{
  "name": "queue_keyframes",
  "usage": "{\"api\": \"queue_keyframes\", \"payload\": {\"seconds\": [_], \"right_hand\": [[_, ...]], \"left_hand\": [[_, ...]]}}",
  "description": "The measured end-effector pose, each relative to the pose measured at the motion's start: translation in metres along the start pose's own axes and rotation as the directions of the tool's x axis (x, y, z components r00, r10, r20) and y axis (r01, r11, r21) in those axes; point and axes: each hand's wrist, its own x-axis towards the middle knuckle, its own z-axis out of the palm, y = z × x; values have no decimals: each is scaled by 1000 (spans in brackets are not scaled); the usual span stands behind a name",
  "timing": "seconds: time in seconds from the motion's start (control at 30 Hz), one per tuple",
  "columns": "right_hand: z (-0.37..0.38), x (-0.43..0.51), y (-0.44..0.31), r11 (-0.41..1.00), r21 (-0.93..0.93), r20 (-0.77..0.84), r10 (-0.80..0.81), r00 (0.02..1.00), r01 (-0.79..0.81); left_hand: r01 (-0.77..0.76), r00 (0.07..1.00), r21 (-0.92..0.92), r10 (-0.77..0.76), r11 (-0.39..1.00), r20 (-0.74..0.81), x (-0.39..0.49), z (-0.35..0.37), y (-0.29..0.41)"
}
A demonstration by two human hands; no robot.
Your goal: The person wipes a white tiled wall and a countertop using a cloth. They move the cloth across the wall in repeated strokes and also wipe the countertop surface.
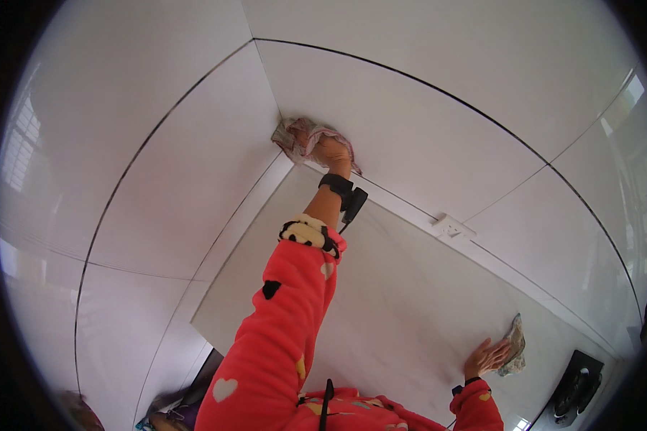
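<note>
My left hand (329, 151) reaches far forward and presses a crumpled, pink-edged cloth (290, 141) against the tiled wall, low in the corner where two walls meet. A black band with a small device is on that wrist. My right hand (487, 357) lies at the lower right, fingers spread, on the pale marble-look surface (399, 291). Its fingertips touch a folded, patterned cloth (515, 347); whether they grip it, I cannot tell. The undersides of both hands are hidden.
A white power socket (454, 227) sticks out from the right-hand wall, just above the surface. Near the lower right is a black gas hob (574, 385). Dark and purple items (180, 412) stand below the surface's left edge.
</note>
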Motion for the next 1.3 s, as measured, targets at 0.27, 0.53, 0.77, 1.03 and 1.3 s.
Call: {"api": "queue_keyframes", "payload": {"seconds": [0.27,0.53,0.77,1.03,1.3], "right_hand": [[-4,-1,-1,1000,18,55,19,998,-20],[-15,-3,-3,997,78,5,-14,1000,13],[-24,-3,-9,993,111,65,40,997,-47],[-23,-3,-5,986,161,17,36,999,-39],[-38,-2,-2,964,256,74,51,996,-68]], "left_hand": [[-99,982,248,54,964,183,-8,5,-6],[-230,938,431,82,873,336,-19,9,-20],[-298,915,462,112,835,387,-22,11,-27],[90,995,-29,-89,996,43,6,-8,5],[-160,923,112,189,981,-336,5,-130,72]]}}
